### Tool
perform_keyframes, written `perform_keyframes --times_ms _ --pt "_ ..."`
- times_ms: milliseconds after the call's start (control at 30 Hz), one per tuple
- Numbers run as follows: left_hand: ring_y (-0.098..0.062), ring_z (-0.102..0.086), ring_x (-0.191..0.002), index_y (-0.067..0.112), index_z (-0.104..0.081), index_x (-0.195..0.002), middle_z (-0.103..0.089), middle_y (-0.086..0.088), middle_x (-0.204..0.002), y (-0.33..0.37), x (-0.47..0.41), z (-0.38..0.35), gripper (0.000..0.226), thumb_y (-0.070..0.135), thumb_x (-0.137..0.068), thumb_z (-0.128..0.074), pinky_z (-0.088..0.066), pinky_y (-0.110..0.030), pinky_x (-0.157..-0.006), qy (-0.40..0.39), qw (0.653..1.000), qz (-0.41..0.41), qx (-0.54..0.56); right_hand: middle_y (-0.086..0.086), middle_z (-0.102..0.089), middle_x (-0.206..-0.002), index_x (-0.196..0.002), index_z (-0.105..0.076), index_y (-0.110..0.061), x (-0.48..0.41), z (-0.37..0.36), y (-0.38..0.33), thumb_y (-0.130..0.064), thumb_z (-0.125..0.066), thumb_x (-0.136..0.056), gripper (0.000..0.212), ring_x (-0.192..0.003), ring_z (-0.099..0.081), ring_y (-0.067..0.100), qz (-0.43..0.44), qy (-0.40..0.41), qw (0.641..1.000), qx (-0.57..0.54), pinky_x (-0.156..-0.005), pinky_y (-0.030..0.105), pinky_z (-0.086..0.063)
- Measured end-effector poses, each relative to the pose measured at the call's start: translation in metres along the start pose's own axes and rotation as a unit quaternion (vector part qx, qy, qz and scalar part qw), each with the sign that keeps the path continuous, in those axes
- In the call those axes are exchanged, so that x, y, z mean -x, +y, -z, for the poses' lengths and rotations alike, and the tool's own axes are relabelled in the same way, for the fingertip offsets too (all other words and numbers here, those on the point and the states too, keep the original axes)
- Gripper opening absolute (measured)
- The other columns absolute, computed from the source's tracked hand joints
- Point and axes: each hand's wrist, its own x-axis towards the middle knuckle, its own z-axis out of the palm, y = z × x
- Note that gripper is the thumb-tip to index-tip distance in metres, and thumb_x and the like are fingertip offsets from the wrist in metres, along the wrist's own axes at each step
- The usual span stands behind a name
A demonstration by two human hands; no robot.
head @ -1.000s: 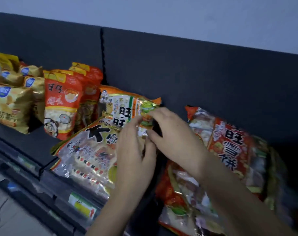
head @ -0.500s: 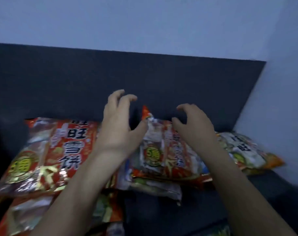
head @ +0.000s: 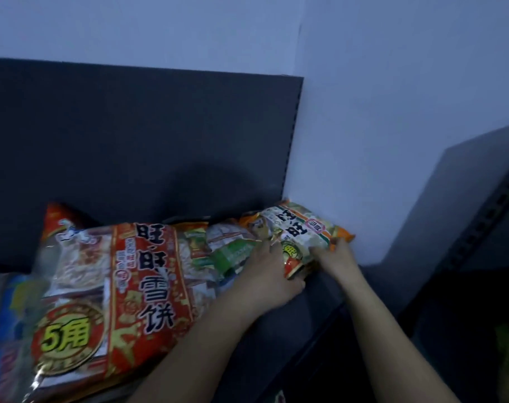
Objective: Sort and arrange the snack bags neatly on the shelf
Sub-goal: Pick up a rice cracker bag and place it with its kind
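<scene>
Dim light, top shelf (head: pixel 314 303), right-hand end by the wall (head: pixel 392 126). Orange-edged snack bag (head: pixel 304 235) sits between the two hands, just past the knuckles of both. Its long axis runs roughly left to right along the dark back panel (head: pixel 131 141), and one orange sealed end points right, toward the wall corner. The print is turned sideways to the viewer and the face is tilted up. Left hand (head: pixel 272 274) grips the bag's left, nearer part, with fingers curled over the top face and the thumb tucked at the near lower edge. Right hand (head: pixel 336 257) grips the orange right end, fingertips bent onto the seal. Which part of the bag touches the shelf I cannot tell. Left of the left hand lie crumpled green-marked bags (head: pixel 233 251), touching its fingers. Further left, a large red snack bag (head: pixel 116 286) lies flat, long axis running away from the viewer, and the left forearm crosses its near right corner.
</scene>
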Motion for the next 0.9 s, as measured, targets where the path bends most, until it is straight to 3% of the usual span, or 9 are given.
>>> perform_keyframes --times_ms 67,133,300,400,500,600,667,800,900 --pt "-0.028 -0.012 -0.144 0.007 -0.021 -0.147 -0.014 -0.012 -0.155 0.000 -0.025 -0.019 0.077 0.038 -0.088 -0.059 -0.019 -0.038 -0.116 -0.032 0.999 0.013 -0.010 0.015 -0.055 -0.126 -0.128 -0.052 -0.008 -0.020 -0.005 0.026 -0.047 -0.067 -0.063 0.076 -0.116 -0.054 0.031 -0.033 0.002 0.999 -0.010 -0.099 0.044 -0.047" --pt "-0.029 -0.001 -0.146 0.006 -0.013 -0.148 -0.002 -0.014 -0.158 0.000 -0.046 -0.035 0.082 0.038 -0.088 -0.059 -0.010 -0.039 -0.119 -0.057 0.997 0.030 -0.047 0.012 -0.055 -0.129 -0.131 -0.050 -0.012 -0.033 -0.011 0.042 -0.059 -0.065 -0.053 0.093 -0.120 -0.053 0.028 -0.055 0.003 0.998 -0.032 -0.101 0.045 -0.046" --pt "-0.031 0.009 -0.146 0.008 -0.008 -0.150 0.005 -0.017 -0.159 0.001 -0.084 -0.064 0.083 0.042 -0.090 -0.054 0.004 -0.049 -0.117 -0.024 0.989 0.037 -0.144 0.008 -0.054 -0.127 -0.133 -0.047 -0.015 -0.063 -0.025 0.067 -0.057 -0.070 -0.046 0.099 -0.111 -0.058 0.024 -0.101 -0.013 0.985 -0.138 -0.097 0.044 -0.050" --pt "-0.032 0.009 -0.146 0.009 -0.006 -0.150 0.006 -0.018 -0.158 0.001 -0.101 -0.072 0.083 0.044 -0.091 -0.052 0.008 -0.051 -0.116 -0.007 0.984 0.047 -0.174 0.009 -0.063 -0.118 -0.125 -0.053 -0.011 -0.053 -0.021 0.035 -0.031 -0.073 -0.069 0.063 -0.101 -0.064 0.023 -0.115 0.004 0.976 -0.185 -0.087 0.038 -0.054" --pt "-0.033 0.009 -0.146 0.010 -0.001 -0.151 0.008 -0.018 -0.158 -0.002 -0.115 -0.075 0.086 0.046 -0.091 -0.051 0.009 -0.052 -0.115 0.000 0.980 0.049 -0.194 0.008 -0.067 -0.098 -0.111 -0.058 -0.006 -0.059 -0.018 0.020 -0.006 -0.063 -0.086 0.026 -0.084 -0.065 0.020 -0.142 0.021 0.953 -0.267 -0.065 0.028 -0.053" --pt "-0.033 0.008 -0.146 0.009 0.000 -0.151 0.006 -0.018 -0.158 -0.006 -0.122 -0.078 0.094 0.050 -0.087 -0.055 0.009 -0.052 -0.114 0.013 0.980 0.043 -0.192 0.009 -0.065 -0.088 -0.104 -0.058 -0.003 -0.065 -0.016 0.011 -0.001 -0.064 -0.085 0.020 -0.072 -0.063 0.019 -0.205 0.031 0.912 -0.355 -0.057 0.028 -0.050" --pt "-0.033 0.007 -0.146 0.009 0.001 -0.151 0.006 -0.018 -0.158 -0.009 -0.122 -0.079 0.098 0.050 -0.085 -0.058 0.009 -0.052 -0.114 0.022 0.981 0.039 -0.190 0.010 -0.066 -0.087 -0.099 -0.060 -0.002 -0.067 -0.017 0.007 -0.002 -0.067 -0.084 0.016 -0.074 -0.063 0.021 -0.228 0.018 0.892 -0.390 -0.066 0.032 -0.052" --pt "-0.032 0.007 -0.146 0.011 0.000 -0.151 0.006 -0.017 -0.158 -0.011 -0.124 -0.080 0.097 0.048 -0.084 -0.059 0.009 -0.050 -0.115 0.030 0.982 0.039 -0.181 0.013 -0.067 -0.097 -0.083 -0.061 -0.006 -0.074 -0.020 0.002 -0.002 -0.070 -0.083 0.010 -0.086 -0.065 0.026 -0.241 0.002 0.887 -0.393 -0.080 0.039 -0.053" --pt "-0.030 0.007 -0.146 0.012 -0.001 -0.151 0.005 -0.016 -0.159 -0.011 -0.123 -0.082 0.095 0.047 -0.084 -0.059 0.009 -0.049 -0.115 0.043 0.984 0.040 -0.165 0.014 -0.066 -0.096 -0.083 -0.060 -0.004 -0.077 -0.026 0.000 0.000 -0.066 -0.085 0.008 -0.073 -0.064 0.024 -0.242 0.015 0.886 -0.396 -0.064 0.033 -0.057"
